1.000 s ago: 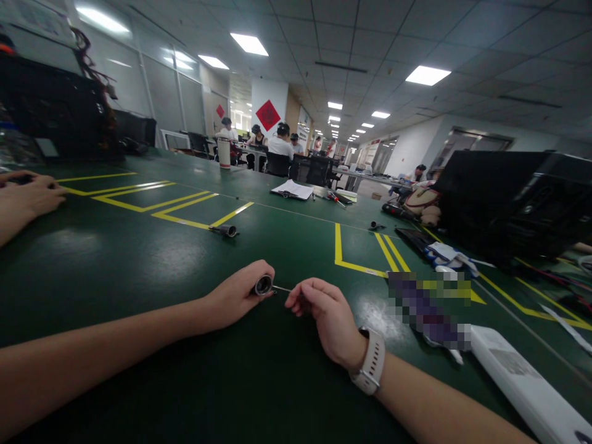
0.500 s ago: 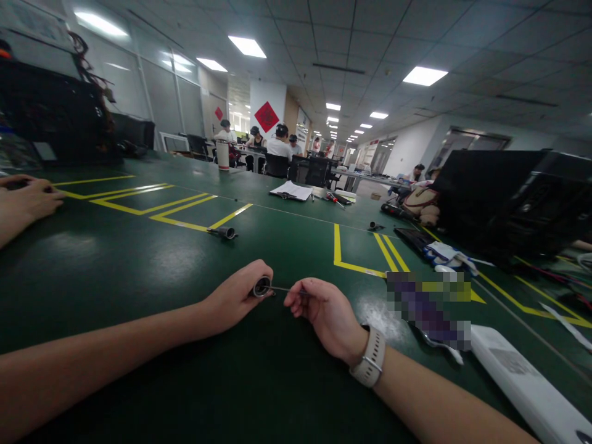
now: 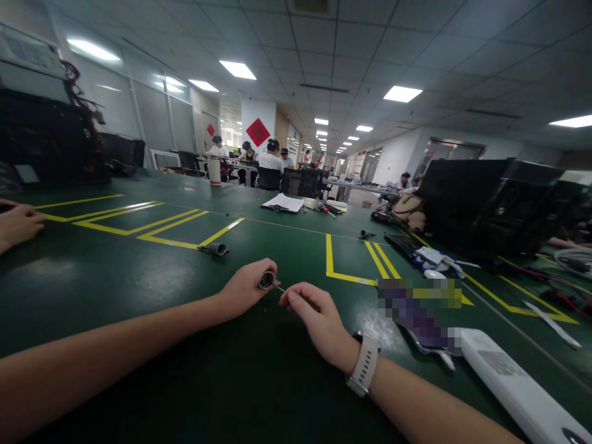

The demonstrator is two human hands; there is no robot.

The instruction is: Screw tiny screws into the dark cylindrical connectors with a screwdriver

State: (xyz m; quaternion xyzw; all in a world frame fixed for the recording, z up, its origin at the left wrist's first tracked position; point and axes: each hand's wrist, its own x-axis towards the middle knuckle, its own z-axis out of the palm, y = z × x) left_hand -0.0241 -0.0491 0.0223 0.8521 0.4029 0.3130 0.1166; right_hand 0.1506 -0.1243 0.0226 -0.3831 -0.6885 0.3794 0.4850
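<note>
My left hand (image 3: 247, 283) is closed round a small dark metal cylinder (image 3: 266, 280), its open round end facing me. In my right hand (image 3: 314, 311) a thin metal rod (image 3: 280, 288) is pinched between thumb and fingers. The rod slants up toward the lower right of the cylinder; whether they touch I cannot tell. On the green table (image 3: 152, 376) just below my left hand lies a tiny dark piece (image 3: 265, 310), too small to name. A similar metal cylinder with a thin stem (image 3: 217, 249) lies beyond my left hand.
Another such part (image 3: 365, 234) lies farther right. A blurred-out flat object (image 3: 416, 317) and a long white device (image 3: 513, 376) lie right of my right wrist. A clipboard with papers (image 3: 283, 203) and a cup (image 3: 214, 170) stand back. A co-worker's hand (image 3: 21, 225) is at the left.
The view has shifted slightly. My right hand has turned and its rod now slants upward instead of lying nearly level. The tiny dark piece now shows on the table below my left hand.
</note>
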